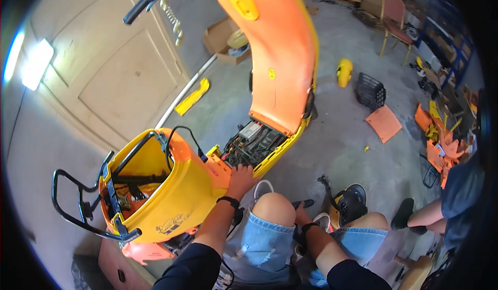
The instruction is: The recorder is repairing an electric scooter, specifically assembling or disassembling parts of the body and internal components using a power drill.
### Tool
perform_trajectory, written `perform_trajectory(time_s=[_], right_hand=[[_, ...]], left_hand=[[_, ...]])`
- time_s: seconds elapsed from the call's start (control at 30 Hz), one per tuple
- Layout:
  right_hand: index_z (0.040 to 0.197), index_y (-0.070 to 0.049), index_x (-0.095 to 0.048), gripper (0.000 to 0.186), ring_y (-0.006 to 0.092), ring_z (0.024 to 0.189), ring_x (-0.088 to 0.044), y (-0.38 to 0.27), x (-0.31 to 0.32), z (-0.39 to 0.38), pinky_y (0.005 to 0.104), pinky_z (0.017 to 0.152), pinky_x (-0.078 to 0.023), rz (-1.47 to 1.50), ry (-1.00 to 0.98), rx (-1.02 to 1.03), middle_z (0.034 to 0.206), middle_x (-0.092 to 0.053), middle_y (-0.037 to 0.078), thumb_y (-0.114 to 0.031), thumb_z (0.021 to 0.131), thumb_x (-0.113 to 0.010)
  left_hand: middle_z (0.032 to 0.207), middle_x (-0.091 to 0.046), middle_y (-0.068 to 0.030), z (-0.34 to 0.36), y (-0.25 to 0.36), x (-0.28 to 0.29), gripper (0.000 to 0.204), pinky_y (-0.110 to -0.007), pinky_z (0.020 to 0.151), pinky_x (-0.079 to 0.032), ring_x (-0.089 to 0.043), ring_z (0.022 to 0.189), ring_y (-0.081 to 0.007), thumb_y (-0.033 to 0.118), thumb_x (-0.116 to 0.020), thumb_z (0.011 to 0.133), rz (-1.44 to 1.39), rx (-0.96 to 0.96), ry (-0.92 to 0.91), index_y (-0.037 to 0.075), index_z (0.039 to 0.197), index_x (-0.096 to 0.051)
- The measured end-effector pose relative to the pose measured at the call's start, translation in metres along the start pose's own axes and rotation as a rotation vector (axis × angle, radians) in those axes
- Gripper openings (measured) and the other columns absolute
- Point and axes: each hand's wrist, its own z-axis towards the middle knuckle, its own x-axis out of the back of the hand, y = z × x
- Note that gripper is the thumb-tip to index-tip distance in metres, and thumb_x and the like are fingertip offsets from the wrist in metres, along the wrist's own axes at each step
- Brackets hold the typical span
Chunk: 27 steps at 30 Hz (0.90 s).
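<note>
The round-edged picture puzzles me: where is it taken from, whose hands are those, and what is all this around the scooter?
There is no robot here. A wide fisheye camera on a person's head looks down, so straight edges bend near the rim. The forearms coming up from below are the wearer's own.

The left hand is at the edge of the open compartment in a yellow and orange scooter, where wiring shows. The right hand is down between the knees; whether it holds anything is hard to tell.

On the grey floor lie an orange panel, a black basket and a yellow part. Another person's leg shows at the right.
</note>
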Motion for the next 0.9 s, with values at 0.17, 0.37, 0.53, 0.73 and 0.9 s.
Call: perform_trajectory(time_s=[0.17,0.37,0.53,0.73,0.9], right_hand=[[0.133,0.012,-0.04,0.073,0.0448,0.106,-0.061,-0.047,0.057,-0.015,0.0457,0.093,-0.048,-0.154,0.092,0.097,0.111,-0.062,0.031,-0.039,0.084,-0.061],[0.125,-0.008,-0.055,0.048,0.0422,0.103,-0.06,-0.044,0.101,-0.004,0.0469,0.09,-0.048,0.053,-0.067,-0.013,0.117,-0.058,0.026,-0.035,0.085,-0.063],[0.12,-0.007,-0.051,0.039,0.0283,0.089,-0.059,-0.024,0.077,-0.004,0.0429,0.079,-0.05,-0.344,0.175,0.665,0.099,-0.057,0.016,-0.003,0.083,-0.063],[0.122,-0.003,-0.046,0.056,0.0409,0.112,-0.055,-0.047,0.057,-0.02,0.0445,0.09,-0.047,-0.159,0.227,0.452,0.116,-0.057,0.027,-0.004,0.072,-0.069],[0.151,-0.003,-0.016,0.091,0.0375,0.131,-0.043,-0.066,0.042,-0.017,0.037,0.108,-0.036,0.129,0.043,0.294,0.144,-0.041,0.023,-0.016,0.078,-0.068]], left_hand=[[0.113,-0.063,-0.0154,0.0,-0.005,0.002,0.052,-0.05,0.094,-0.037,-0.052,0.114,-0.0321,0.051,-0.063,0.083,-0.095,0.087,-0.193,0.004,0.106,-0.061],[0.111,-0.065,-0.0196,0.012,0.01,0.101,0.05,-0.045,0.092,-0.046,-0.06,0.107,-0.0349,0.043,-0.06,0.089,-0.354,-0.012,-0.354,-0.001,0.113,-0.062],[0.102,-0.069,-0.0188,-0.027,-0.009,0.292,0.038,-0.04,0.085,-0.051,-0.067,0.097,-0.0321,0.036,-0.057,0.095,-0.823,-0.094,-0.029,0.004,0.115,-0.064],[0.128,-0.058,-0.0205,-0.045,-0.045,0.345,0.05,-0.043,0.105,-0.038,-0.05,0.125,-0.0335,0.043,-0.06,0.091,-0.348,0.109,0.098,0.004,0.122,-0.061],[0.139,-0.047,-0.0176,-0.038,-0.055,0.298,0.054,-0.053,0.112,-0.024,-0.033,0.136,-0.0376,0.047,-0.067,0.081,0.211,0.102,0.061,0.01,0.121,-0.064]])
